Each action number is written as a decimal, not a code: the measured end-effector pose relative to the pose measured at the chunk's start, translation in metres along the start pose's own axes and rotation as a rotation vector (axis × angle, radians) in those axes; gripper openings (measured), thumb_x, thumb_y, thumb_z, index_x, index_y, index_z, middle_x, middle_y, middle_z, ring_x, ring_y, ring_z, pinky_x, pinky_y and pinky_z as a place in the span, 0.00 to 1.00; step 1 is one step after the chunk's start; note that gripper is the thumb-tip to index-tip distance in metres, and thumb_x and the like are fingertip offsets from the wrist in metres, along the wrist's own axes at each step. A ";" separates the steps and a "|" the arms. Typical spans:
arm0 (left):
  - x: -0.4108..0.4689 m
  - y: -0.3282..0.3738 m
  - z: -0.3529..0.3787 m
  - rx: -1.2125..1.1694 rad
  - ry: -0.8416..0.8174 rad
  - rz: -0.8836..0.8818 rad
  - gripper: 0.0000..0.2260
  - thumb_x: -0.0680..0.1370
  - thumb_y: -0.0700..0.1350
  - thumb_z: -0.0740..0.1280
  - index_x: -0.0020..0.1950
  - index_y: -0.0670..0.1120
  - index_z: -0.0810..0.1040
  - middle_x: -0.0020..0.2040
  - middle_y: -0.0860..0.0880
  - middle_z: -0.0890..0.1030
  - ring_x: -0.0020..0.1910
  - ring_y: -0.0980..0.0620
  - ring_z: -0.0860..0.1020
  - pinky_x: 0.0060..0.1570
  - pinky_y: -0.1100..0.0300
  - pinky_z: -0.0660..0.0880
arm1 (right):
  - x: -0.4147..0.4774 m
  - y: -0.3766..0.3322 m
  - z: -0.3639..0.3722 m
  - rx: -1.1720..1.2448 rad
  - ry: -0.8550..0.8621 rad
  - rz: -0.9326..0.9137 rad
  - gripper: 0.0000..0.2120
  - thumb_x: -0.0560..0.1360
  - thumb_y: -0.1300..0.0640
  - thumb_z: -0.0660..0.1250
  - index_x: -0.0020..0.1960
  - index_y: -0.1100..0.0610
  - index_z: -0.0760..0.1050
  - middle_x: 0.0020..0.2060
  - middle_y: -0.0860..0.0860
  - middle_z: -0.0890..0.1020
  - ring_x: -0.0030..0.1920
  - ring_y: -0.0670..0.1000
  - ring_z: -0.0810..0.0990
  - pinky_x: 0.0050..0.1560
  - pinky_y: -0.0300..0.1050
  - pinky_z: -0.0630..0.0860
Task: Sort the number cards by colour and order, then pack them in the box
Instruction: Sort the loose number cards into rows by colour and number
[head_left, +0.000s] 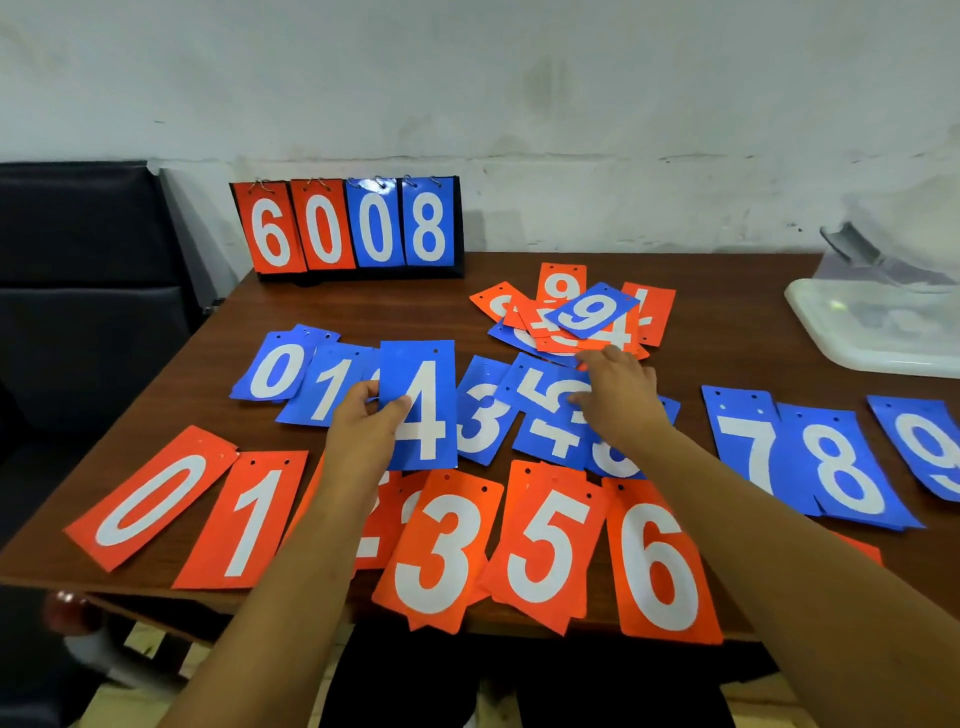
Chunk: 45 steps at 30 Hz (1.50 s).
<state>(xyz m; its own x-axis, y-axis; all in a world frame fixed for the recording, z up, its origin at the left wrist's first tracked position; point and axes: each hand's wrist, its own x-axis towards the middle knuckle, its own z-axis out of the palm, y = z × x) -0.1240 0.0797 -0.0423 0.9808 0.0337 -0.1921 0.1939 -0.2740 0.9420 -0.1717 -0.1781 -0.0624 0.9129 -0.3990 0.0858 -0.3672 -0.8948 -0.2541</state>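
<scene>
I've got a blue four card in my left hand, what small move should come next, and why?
Probably lay the blue card with a white 4, gripped by your left hand, onto the other blue 4 card lying just right of the blue 3 card. That would keep the blues in ascending order, and your right hand rests on that spot.

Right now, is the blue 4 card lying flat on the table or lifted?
Lifted. The left hand pinches the blue 4 card by its left edge, with the thumb on its face.
</scene>
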 end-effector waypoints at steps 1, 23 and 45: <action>0.002 -0.001 0.000 -0.006 0.005 -0.001 0.19 0.79 0.48 0.67 0.69 0.48 0.70 0.58 0.53 0.70 0.48 0.57 0.71 0.32 0.65 0.70 | 0.000 0.001 -0.003 0.089 0.062 0.017 0.20 0.78 0.54 0.67 0.69 0.55 0.70 0.65 0.54 0.74 0.65 0.55 0.72 0.66 0.53 0.69; -0.039 0.011 0.035 0.025 -0.368 0.136 0.18 0.75 0.52 0.71 0.63 0.51 0.73 0.56 0.54 0.80 0.49 0.56 0.81 0.41 0.61 0.82 | -0.083 -0.061 -0.033 1.176 -0.118 0.456 0.12 0.70 0.57 0.76 0.49 0.57 0.75 0.48 0.52 0.82 0.47 0.51 0.84 0.42 0.52 0.84; -0.013 -0.008 0.016 -0.119 -0.122 0.076 0.21 0.77 0.47 0.71 0.68 0.48 0.72 0.55 0.52 0.77 0.46 0.58 0.77 0.37 0.64 0.77 | -0.028 -0.015 0.016 0.073 0.021 0.381 0.15 0.74 0.45 0.69 0.47 0.57 0.74 0.49 0.57 0.78 0.56 0.58 0.76 0.56 0.51 0.73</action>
<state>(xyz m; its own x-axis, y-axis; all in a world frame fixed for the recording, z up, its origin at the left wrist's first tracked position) -0.1388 0.0657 -0.0516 0.9844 -0.1012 -0.1440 0.1274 -0.1552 0.9796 -0.1887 -0.1504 -0.0760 0.7097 -0.7045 -0.0088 -0.6648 -0.6655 -0.3392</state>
